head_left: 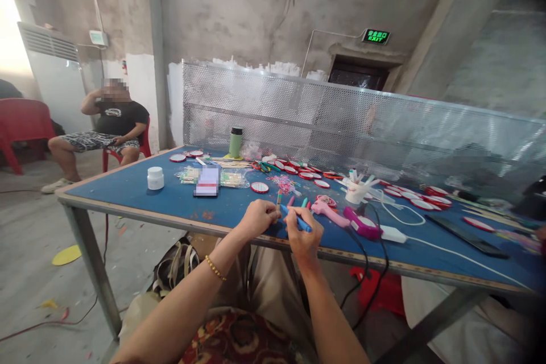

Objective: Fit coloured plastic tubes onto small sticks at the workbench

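Note:
My left hand (262, 217) is closed at the table's near edge, pinching a small upright stick with coloured bands (279, 198). Wrapped round a blue marker (302, 223), my right hand (306, 239) points its tip left, close to the stick. Whether the tip touches the stick is too small to tell. Just beyond the hands lie a pink marker (290, 201) and a green marker (304, 202). A pink glue gun (331, 214) rests to the right of them. Past the markers is a pile of small colourful bands (286, 185).
On the blue table (123, 189) stand a white jar (156, 178), a green bottle (235, 143) and a white cup of pens (355, 191). Red-rimmed discs (260, 187) lie scattered about. A dark phone (467, 235) and cables are at right. A person (121, 119) sits at left.

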